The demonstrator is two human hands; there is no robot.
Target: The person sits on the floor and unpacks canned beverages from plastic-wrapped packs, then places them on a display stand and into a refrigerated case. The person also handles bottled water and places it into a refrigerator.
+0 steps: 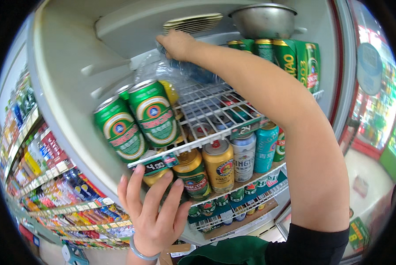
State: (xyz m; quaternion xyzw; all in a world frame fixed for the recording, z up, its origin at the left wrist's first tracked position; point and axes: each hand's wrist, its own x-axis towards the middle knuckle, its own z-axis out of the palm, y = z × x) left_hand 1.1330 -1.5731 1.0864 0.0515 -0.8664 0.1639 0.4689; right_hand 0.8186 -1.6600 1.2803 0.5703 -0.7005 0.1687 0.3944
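Deep inside a drinks fridge, my right hand (178,45) grips clear plastic wrap (151,68) at the back of the upper wire shelf (201,112). Dark blue packaging lies below that hand, partly hidden by the forearm. My left hand (156,207), fingers spread, is near the shelf's front edge beside a price tag (154,165); it holds nothing. Green Tsingtao beer cans (154,114) stand at the shelf's left end, with a yellow object (169,92) behind them.
A metal bowl (264,21) rests over green beer can packs (295,61) at right. Stacked pale trays (193,23) are at the back. Gold, white and teal cans (218,165) line the shelf below, above Heineken cans (221,199). Shelves of bottled drinks (45,149) stand left.
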